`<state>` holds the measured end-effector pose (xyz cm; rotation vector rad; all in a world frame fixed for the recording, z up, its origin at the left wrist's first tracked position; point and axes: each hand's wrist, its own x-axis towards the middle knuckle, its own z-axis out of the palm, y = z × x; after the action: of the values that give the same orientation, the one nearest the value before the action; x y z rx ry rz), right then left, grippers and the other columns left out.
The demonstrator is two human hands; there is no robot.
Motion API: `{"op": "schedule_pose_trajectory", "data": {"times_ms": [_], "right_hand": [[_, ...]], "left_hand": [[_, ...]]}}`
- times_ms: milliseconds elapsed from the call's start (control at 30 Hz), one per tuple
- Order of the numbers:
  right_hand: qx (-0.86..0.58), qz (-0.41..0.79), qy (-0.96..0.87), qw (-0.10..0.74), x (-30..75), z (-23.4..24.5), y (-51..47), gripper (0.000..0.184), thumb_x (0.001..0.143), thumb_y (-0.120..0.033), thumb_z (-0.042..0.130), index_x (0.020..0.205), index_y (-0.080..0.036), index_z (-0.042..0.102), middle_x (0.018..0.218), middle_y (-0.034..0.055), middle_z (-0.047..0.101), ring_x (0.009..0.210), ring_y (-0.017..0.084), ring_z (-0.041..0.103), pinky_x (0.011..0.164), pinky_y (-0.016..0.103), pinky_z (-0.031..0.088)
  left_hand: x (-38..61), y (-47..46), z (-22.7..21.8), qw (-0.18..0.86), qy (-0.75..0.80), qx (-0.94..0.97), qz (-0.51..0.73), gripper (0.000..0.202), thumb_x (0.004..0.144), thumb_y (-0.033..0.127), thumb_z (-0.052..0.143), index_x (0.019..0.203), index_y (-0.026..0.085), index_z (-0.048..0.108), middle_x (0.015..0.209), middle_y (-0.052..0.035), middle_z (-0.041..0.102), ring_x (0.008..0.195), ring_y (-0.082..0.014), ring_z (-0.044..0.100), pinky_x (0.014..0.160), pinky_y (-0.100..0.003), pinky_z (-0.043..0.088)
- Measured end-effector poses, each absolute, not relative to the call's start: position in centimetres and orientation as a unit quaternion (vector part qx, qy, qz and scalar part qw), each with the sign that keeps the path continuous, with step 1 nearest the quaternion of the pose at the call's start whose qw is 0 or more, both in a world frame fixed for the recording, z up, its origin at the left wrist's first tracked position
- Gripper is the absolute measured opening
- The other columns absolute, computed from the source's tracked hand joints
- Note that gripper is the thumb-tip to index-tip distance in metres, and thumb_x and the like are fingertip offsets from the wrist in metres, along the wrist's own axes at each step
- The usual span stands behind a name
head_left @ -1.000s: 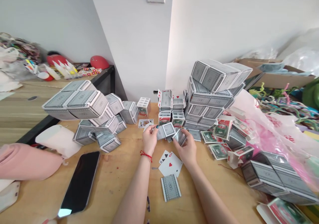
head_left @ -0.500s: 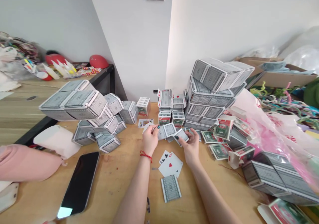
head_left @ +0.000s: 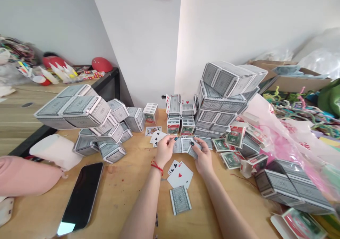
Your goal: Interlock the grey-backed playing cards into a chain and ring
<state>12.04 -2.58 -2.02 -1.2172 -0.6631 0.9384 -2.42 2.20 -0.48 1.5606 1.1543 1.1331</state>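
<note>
My left hand (head_left: 164, 151) and my right hand (head_left: 203, 157) meet over the wooden table (head_left: 124, 196), both pinching a small cluster of folded grey-backed playing cards (head_left: 183, 145) between them. A red string bracelet circles my left wrist. Just below the hands lie face-up cards (head_left: 178, 173), an ace of hearts on top, and a face-down card stack (head_left: 180, 200) nearer me. More face-up cards (head_left: 155, 135) lie just left of my left hand.
Cubes built of cards are heaped at left (head_left: 87, 120), stacked tall at right (head_left: 225, 97) and lie at lower right (head_left: 289, 187). Card boxes (head_left: 233, 148) are scattered right of the hands. A black phone (head_left: 81, 196) and pink cloth (head_left: 23, 177) lie left; a pink plastic bag (head_left: 278, 136) lies right.
My right hand has brought its folded card leftward up to the piece in my left hand, so both hands now grip one joined cluster. The view shifted slightly.
</note>
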Motion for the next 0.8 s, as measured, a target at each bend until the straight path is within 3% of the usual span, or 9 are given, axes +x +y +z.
{"op": "schedule_pose_trajectory", "data": {"times_ms": [100,267,800], "right_hand": [[-0.521,0.459,-0.296,0.656,11.9,-1.4,-2.7,0.033,0.063,-0.035,0.066,0.093,-0.02,0.062,0.097,0.0052,0.061,0.083,0.019,0.058,0.067,0.03,0.05],[-0.511,0.52,-0.307,0.612,11.3,-0.5,-3.1,0.039,0.067,-0.037,0.064,0.102,-0.021,0.058,0.092,0.0047,0.061,0.064,0.016,0.058,0.051,0.031,0.053],[-0.554,0.485,-0.368,0.568,11.3,-0.9,-3.1,0.033,0.071,-0.047,0.055,0.091,-0.02,0.058,0.066,-0.0008,0.056,0.038,0.014,0.054,0.038,0.028,0.046]], "left_hand": [[-2.5,2.2,-0.2,0.397,0.476,0.634,0.462,0.025,0.082,0.033,0.044,0.089,0.016,0.061,0.084,-0.0057,0.065,0.077,-0.0151,0.058,0.067,-0.024,0.044],[-2.7,2.2,-0.1,0.348,0.511,0.631,0.469,0.024,0.083,0.028,0.04,0.092,0.018,0.06,0.09,-0.0058,0.064,0.083,-0.0162,0.058,0.074,-0.028,0.044],[-3.3,2.5,-0.4,0.352,0.529,0.626,0.453,0.02,0.08,0.03,0.046,0.086,0.018,0.061,0.087,-0.0051,0.065,0.082,-0.0173,0.059,0.075,-0.029,0.045]]}}
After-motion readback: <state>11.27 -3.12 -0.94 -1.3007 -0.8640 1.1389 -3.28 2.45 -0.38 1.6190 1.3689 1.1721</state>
